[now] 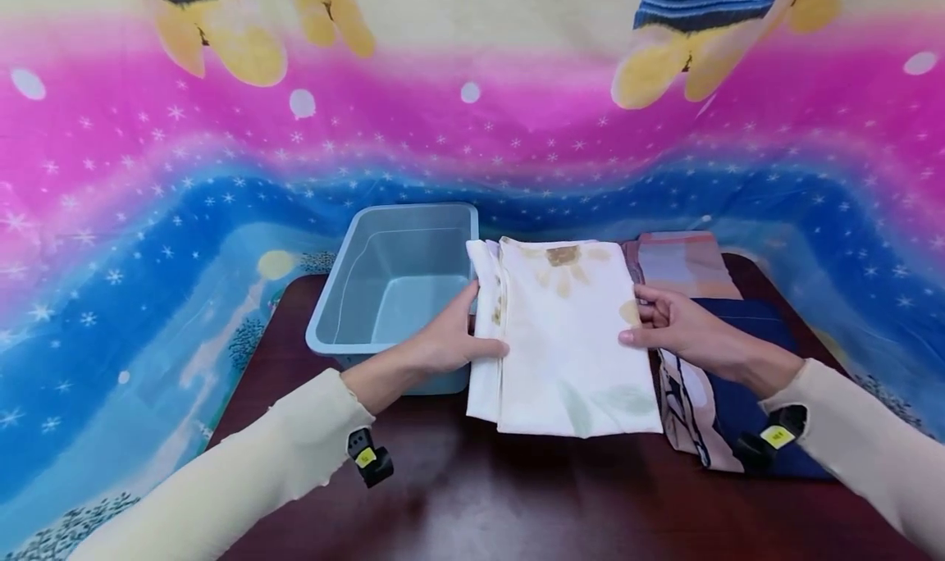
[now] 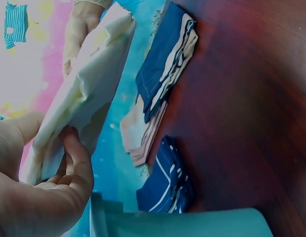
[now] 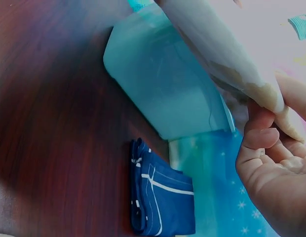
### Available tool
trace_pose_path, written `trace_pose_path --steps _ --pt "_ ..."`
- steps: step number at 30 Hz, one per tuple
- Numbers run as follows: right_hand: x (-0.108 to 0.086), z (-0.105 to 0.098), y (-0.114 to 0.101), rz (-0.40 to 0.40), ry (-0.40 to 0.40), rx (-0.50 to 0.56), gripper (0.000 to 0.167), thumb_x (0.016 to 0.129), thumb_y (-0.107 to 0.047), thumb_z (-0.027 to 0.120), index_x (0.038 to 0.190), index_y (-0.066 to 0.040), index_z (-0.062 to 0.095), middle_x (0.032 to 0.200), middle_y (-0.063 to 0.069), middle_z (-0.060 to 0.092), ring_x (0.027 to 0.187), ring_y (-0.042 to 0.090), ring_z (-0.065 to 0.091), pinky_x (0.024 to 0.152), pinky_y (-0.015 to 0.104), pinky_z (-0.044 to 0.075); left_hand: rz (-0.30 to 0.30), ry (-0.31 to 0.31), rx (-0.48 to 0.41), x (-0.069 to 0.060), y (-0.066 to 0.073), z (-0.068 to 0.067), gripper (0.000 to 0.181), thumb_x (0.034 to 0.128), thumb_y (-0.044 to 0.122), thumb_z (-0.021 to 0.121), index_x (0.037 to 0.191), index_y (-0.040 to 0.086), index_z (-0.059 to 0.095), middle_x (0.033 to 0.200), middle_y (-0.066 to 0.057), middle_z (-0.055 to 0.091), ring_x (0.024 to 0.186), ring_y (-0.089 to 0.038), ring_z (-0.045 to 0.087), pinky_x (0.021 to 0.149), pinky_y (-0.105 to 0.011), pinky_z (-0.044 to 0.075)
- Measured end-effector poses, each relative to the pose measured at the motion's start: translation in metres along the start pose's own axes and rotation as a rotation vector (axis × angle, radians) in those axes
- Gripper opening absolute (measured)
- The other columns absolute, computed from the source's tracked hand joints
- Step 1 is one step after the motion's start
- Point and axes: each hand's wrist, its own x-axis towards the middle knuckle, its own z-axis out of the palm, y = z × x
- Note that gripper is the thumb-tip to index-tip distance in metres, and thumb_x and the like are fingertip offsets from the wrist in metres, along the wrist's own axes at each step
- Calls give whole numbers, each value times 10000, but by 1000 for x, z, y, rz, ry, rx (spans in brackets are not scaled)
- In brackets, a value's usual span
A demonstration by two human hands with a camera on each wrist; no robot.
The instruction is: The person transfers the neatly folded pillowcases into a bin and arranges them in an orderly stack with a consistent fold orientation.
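Observation:
A folded white cloth [image 1: 576, 348] with a brown and green floral print is held up above the table between both hands. The left hand [image 1: 443, 339] pinches its left edge, thumb in front and fingers behind. At the right edge, the right hand [image 1: 687, 331] pinches it the same way. The left wrist view shows the left hand [image 2: 49, 182] with its fingers curled under the layered cloth [image 2: 89, 84]. In the right wrist view, the right hand [image 3: 276, 153] grips a corner of the cloth [image 3: 227, 54].
A blue-grey plastic basin [image 1: 402, 352] stands left of the cloth on the dark red table [image 1: 472, 503]. On the right lie a folded navy cloth [image 1: 760, 331] and a pink striped cloth [image 1: 687, 262]. Another folded navy cloth [image 2: 165, 177] shows near the basin. A patterned sheet [image 1: 472, 134] hangs behind.

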Motion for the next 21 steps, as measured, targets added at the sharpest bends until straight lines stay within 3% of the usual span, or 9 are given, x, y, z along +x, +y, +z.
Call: trace_pose_path --steps 2,5,9,12,14,21 --pt "3 1 -3 -1 -3 -4 944 1028 -239 595 1595 -9 -124 1648 317 149 1508 478 221 1129 499 422 4 -5 7 -2 0 -3 964 916 14 685 1615 294 84 1356 -158 586 1115 -286 697 892 -425 600" --pt "9 5 -6 -21 -15 24 935 1018 -225 611 1607 -25 -87 1648 298 187 1499 456 271 1104 429 468 -11 -1 13 -4 -1 -9 947 923 19 685 1611 286 92 1343 -159 599 1101 -276 705 886 -424 602" --pt "17 9 -8 -55 -34 85 907 1005 -190 632 1624 -56 -17 1616 264 311 1403 267 500 1019 283 523 -27 8 7 -7 -2 -15 943 925 18 684 1612 284 95 1330 -170 616 1093 -282 711 877 -423 604" --pt "21 10 -10 -64 -38 108 889 1003 -175 634 1627 -61 12 1596 263 352 1278 78 594 988 252 533 -34 15 18 -9 0 -20 946 923 33 690 1615 278 93 1320 -173 628 1083 -276 715 868 -411 606" --pt "24 11 -13 -67 -36 124 876 1001 -166 636 1629 -66 33 1582 266 374 1220 28 620 978 258 541 -32 13 29 -10 3 -24 938 924 45 691 1613 266 95 1318 -174 630 1079 -272 717 866 -407 607" --pt "35 15 -22 -50 -22 152 890 981 -176 670 1634 -107 69 1574 225 413 1250 123 631 981 304 554 -50 14 71 -12 9 -39 894 928 78 698 1593 241 123 1316 -167 628 1075 -267 717 866 -406 607"
